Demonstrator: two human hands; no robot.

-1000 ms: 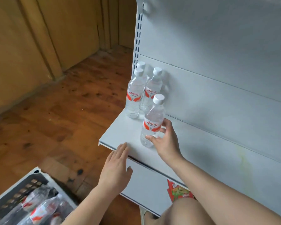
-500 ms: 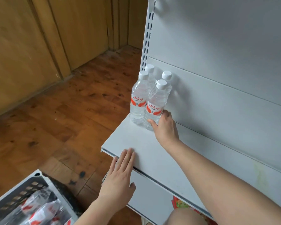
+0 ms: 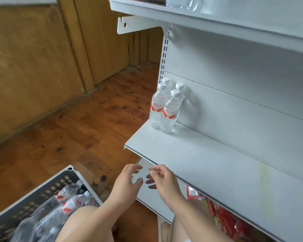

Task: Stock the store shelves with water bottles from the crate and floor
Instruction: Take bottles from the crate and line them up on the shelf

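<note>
**A:** Where is the bottle you were placing?

**B:** The newest bottle [image 3: 171, 113] now stands on the shelf [image 3: 199, 159], at the far left end, touching its neighbour. Together they make a group of four bottles [image 3: 162, 102], two in front and two behind, close to the back panel. Half a second ago my right hand was pushing it there. Now it is released.

**A:** And your hands?

**B:** My right hand [image 3: 164, 180] is pulled back in front of the shelf edge, with fingers loosely bent, and it holds nothing. My left hand [image 3: 126, 184] has also left the shelf edge. It is just beside the right one, fingers relaxed, also with nothing in it.

**A:** What does this mean for the task?

**B:** I judge that one placement is finished and the next bottle comes. The crate [image 3: 42, 194] at my lower left has more wrapped bottles [image 3: 63, 210] inside.

**A:** How do the bottles point?

**B:** On the shelf the long axis of each is vertical, with the white cap up and the red label toward me. In the crate they lie on their sides. I cannot tell which end points where, because the plastic wrap hides it. Each one probably must be turned upright.
</note>
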